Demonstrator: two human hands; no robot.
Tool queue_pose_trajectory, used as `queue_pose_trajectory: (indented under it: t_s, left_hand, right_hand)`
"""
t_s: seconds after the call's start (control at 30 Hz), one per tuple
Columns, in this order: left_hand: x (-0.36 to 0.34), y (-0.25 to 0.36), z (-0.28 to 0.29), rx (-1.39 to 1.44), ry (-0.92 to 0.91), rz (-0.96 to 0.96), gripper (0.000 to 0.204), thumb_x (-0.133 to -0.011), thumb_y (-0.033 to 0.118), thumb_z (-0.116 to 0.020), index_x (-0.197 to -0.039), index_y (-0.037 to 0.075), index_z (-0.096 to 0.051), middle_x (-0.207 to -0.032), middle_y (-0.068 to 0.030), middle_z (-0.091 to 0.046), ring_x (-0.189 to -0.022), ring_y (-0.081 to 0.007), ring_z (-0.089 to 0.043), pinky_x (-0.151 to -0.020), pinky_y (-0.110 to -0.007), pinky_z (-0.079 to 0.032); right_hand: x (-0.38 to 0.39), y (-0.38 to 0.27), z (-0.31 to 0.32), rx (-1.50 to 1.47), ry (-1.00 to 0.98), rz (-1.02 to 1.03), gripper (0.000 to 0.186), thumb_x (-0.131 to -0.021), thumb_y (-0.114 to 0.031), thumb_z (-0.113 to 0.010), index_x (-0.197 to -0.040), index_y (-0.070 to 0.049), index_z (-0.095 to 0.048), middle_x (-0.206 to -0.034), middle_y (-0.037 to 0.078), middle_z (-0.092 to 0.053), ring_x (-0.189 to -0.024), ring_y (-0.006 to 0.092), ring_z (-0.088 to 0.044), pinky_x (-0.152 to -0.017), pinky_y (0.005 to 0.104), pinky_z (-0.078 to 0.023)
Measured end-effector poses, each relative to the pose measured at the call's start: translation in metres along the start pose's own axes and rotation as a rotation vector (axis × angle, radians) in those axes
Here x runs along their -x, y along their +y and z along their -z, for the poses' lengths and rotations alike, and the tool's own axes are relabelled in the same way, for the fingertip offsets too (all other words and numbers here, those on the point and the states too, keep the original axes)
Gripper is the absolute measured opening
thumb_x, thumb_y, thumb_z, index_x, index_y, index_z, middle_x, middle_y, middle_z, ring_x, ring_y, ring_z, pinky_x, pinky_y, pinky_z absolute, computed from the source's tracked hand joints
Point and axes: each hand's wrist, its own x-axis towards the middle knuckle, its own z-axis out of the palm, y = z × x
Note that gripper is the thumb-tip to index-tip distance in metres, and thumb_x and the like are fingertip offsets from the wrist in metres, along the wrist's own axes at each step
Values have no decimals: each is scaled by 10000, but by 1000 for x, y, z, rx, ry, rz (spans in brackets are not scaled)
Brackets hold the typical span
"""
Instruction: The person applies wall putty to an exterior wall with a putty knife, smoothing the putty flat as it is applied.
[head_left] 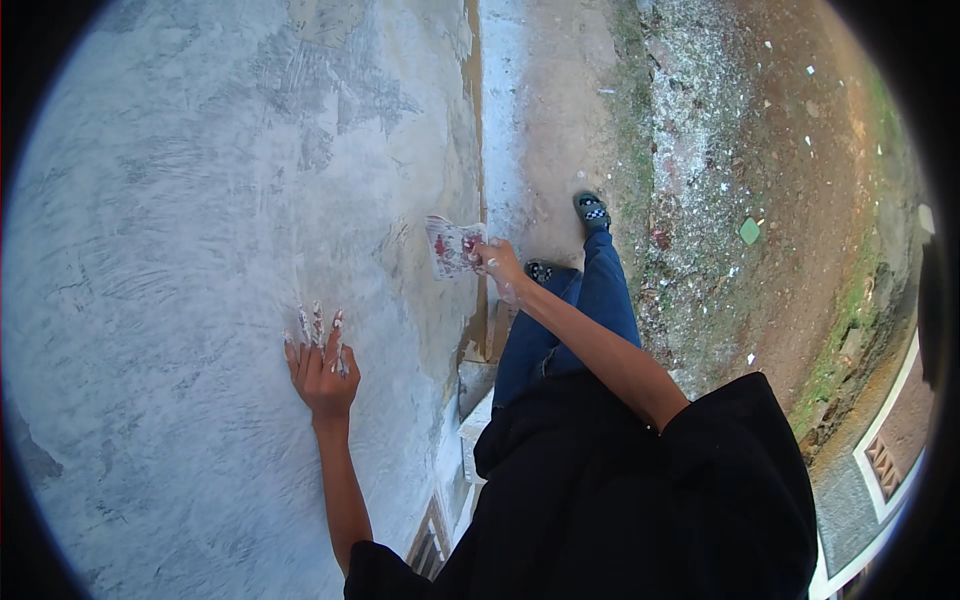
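Observation:
A large wall (pixel 200 220) coated in patchy whitish plaster fills the left side. My left hand (pixel 325 375) is at the wall with its fingers spread and holds nothing; thick white paste coats the fingers. Whether its fingertips press on the wall I cannot tell. My right hand (pixel 503 270), also smeared with white, grips a flat, roughly rectangular piece (pixel 452 248), white with reddish patches, by its right end. Its free end points left, over the lower part of the wall. Whether it touches the surface is unclear.
A narrow concrete ledge (pixel 560 120) runs along the wall's foot, and my shoes (pixel 592 212) stand on it. Beyond lies soil (pixel 800 190) with white spatter, grass and a green scrap (pixel 749 231). A slatted vent (pixel 428 545) is low in the wall; another building (pixel 890 450) stands at right.

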Motion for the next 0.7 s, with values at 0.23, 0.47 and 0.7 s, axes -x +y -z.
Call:
queue_pose_trajectory:
  t_s: [0.23,0.47,0.7]
  left_hand:
    - [11,-6,-2,86,53,21,282,-723,25,-631,-1000,20,-683,-903,-144,-655,-813,-310,-611,-980,-513,-397]
    - [20,-9,9,86,26,81,295,-704,16,-637,-994,29,-684,-911,-143,-660,-795,-319,-613,-989,-505,-398]
    - [12,-5,-6,102,-3,45,292,-707,26,-643,-997,27,-681,-910,-145,-660,-804,-318,-611,-983,-509,-400]
  right_hand:
    - [-10,-36,14,-353,-233,-185,179,-872,-70,-506,-974,17,-624,-917,63,-640,-871,142,-582,-813,310,-448]
    - [-46,45,9,227,-2,-136,145,-813,-80,-549,-838,8,-661,-734,35,-605,-661,143,-547,-646,311,-441]
    - [-74,102,-66,212,196,-23,194,-763,-89,-546,-857,51,-640,-719,140,-632,-647,186,-587,-587,353,-447]
